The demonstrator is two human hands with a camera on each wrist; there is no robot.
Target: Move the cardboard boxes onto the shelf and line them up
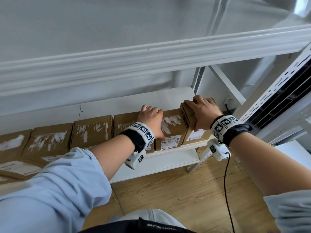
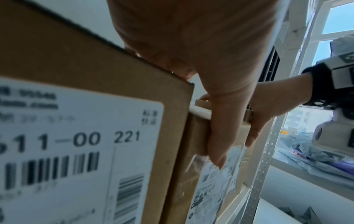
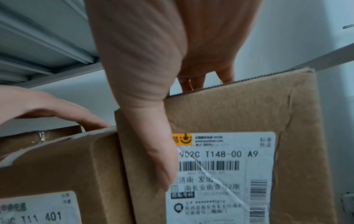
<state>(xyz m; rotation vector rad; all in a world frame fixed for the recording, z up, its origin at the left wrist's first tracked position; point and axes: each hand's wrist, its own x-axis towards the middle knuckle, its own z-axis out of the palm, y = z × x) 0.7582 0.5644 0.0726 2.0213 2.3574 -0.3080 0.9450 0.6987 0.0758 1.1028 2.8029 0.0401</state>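
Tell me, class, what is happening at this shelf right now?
A person is lining up cardboard boxes on a white shelf. The right hand grips the rightmost box over its top, thumb on the front label. The left hand rests on top of the neighbouring box. More boxes stand in a row to the left.

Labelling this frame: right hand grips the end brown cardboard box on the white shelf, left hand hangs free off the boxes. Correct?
Not quite. The left hand does not hang free: in the head view it rests on top of the neighbouring brown cardboard box. The rest holds: the right hand has its grip on the end brown cardboard box on the white shelf.
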